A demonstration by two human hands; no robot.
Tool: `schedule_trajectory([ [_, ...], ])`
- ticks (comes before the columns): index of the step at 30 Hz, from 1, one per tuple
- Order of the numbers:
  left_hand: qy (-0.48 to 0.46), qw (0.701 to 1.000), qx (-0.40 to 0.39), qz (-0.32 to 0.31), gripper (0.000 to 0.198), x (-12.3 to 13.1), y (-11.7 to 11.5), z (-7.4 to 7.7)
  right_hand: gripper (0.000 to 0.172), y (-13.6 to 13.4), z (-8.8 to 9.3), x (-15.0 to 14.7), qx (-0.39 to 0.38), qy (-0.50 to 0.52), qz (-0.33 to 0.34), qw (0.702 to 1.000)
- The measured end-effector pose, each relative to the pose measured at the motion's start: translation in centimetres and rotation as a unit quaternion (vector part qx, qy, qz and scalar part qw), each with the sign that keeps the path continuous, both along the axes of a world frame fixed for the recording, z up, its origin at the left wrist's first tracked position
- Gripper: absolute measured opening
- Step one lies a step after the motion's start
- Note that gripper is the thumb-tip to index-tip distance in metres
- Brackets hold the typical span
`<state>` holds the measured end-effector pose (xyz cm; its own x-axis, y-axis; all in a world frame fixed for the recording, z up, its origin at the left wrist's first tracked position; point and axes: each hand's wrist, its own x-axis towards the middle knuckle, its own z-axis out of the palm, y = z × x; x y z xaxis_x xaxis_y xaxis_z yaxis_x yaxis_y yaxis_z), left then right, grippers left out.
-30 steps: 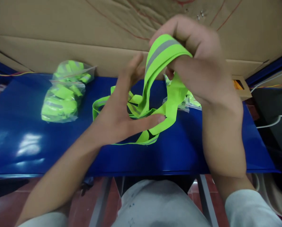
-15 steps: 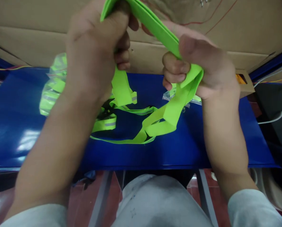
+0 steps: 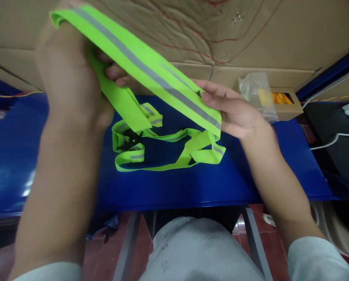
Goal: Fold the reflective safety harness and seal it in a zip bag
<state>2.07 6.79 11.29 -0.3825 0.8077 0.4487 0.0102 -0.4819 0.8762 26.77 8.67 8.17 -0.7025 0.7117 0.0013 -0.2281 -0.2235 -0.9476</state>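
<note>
A neon-green reflective strap [image 3: 151, 68] with a grey stripe slants down from left to right between my hands. My left hand [image 3: 71, 66] is raised at the upper left, its fingers curled inside the strap's loop, with one length over the top and another hanging below. At the strap's lower right end, my right hand [image 3: 233, 105] pinches the edge between thumb and fingers. More of the same webbing, with black fittings [image 3: 130, 140], lies in loops on the blue table [image 3: 168, 191] beneath.
A clear plastic bag [image 3: 256, 91] leans by an open cardboard box [image 3: 290, 105] holding something orange at the right. Behind the table rises a brown cardboard panel [image 3: 265, 50] with red wires. A white cable [image 3: 337, 138] and plug lie on a dark surface at far right.
My left hand has moved left and my right hand slightly down, so the strap is now stretched wider and its grey stripe faces me. The right grip has loosened to a pinch.
</note>
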Motion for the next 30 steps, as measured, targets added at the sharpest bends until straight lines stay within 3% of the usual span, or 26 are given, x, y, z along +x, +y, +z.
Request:
schedule_trajectory([
  [2,-0.046,0.999,0.005,-0.018,0.026,0.6,-0.6,-0.7,0.032,-0.7,-0.8,0.4,-0.041,0.012,0.029,0.999],
  [4,-0.048,0.999,0.005,0.018,0.028,0.9,-0.7,-1.7,0.042,-1.5,-1.9,0.6,-0.057,0.0,0.059,0.997],
  [8,-0.023,0.998,-0.01,0.054,0.011,0.5,-0.4,-4.4,0.06,-3.2,-3.9,0.6,-0.046,-0.023,0.065,0.997],
  [13,-0.05,0.999,0.005,0.015,0.013,-0.3,-1.5,-6.5,0.05,-4.7,-4.9,0.7,-0.095,0.02,0.001,0.995],
  [18,-0.086,0.996,0.008,-0.022,0.019,-0.5,-3.0,-6.6,0.033,-5.1,-5.7,0.0,-0.15,-0.006,0.019,0.988],
  [25,-0.097,0.993,0.028,-0.067,0.01,-0.6,-4.0,-5.8,0.016,-5.6,-5.9,-0.6,0.018,-0.12,-0.062,0.991],
  [30,-0.096,0.992,0.033,-0.075,0.009,-0.9,-4.2,-5.6,0.027,-6.1,-5.7,-0.5,0.021,-0.165,-0.106,0.98],
])
